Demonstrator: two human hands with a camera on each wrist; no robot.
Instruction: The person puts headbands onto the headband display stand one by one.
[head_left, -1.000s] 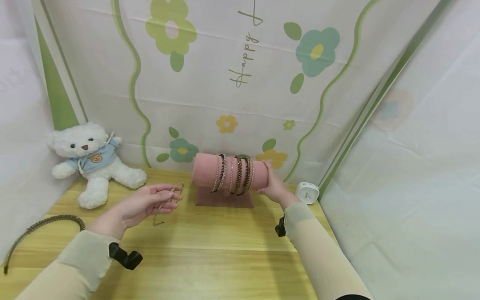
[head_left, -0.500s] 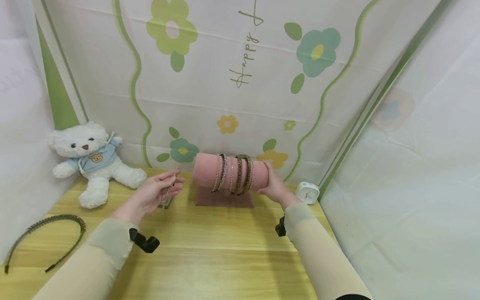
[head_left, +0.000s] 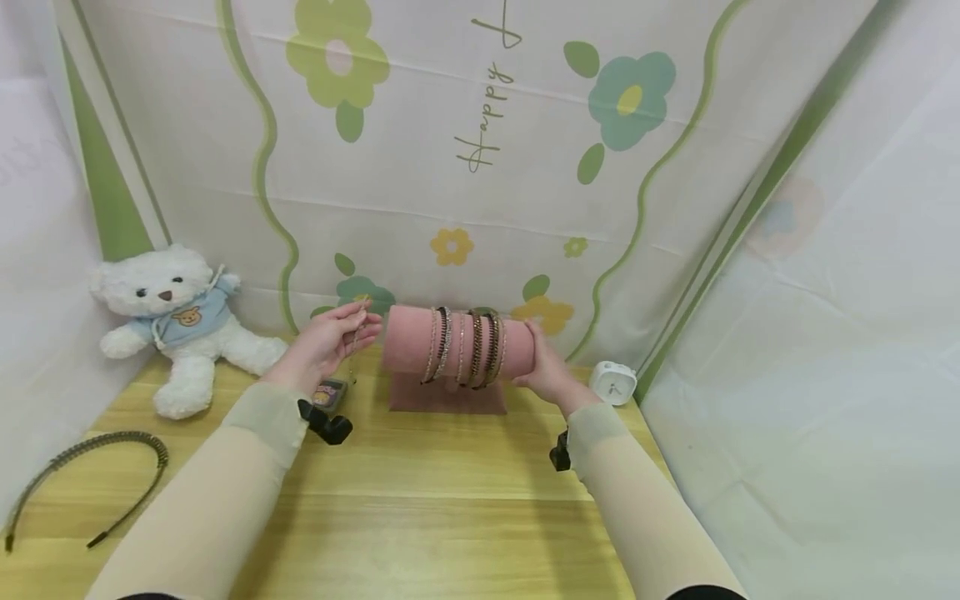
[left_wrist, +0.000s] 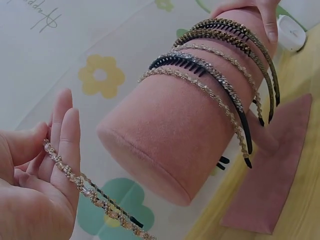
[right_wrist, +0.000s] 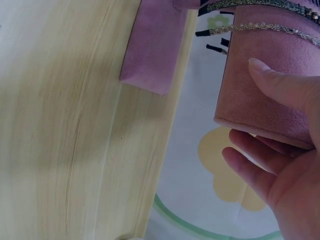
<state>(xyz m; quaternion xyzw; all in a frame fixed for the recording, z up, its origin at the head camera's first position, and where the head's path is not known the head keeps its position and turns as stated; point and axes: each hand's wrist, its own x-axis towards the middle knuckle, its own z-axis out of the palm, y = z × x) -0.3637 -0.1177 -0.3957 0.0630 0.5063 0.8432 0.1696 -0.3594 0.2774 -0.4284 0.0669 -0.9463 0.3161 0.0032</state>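
A pink velvet headband stand (head_left: 408, 342) has a thick horizontal roll on a flat base (left_wrist: 270, 165). Several beaded headbands (left_wrist: 215, 90) sit side by side over the roll, with bare velvet at its left end. My left hand (head_left: 330, 342), just left of that end, pinches a thin beaded headband (left_wrist: 102, 202) between thumb and fingers. In the left wrist view its beads run down and right, and one dark tip (left_wrist: 136, 221) shows. My right hand (head_left: 551, 371) holds the roll's right end, its thumb (right_wrist: 277, 87) lying along the velvet and the fingers at the end edge.
A white teddy bear (head_left: 191, 346) in a blue top sits at the back left. A dark headband (head_left: 108, 437) lies on the wooden table (head_left: 420, 517) at left. A small box (head_left: 327, 393) is near my left wrist. A white clock (head_left: 613, 383) stands behind my right hand.
My left hand has moved right and up with the headband, nearer the roll's left end. The small box has come into view beneath it. The right hand stays on the stand.
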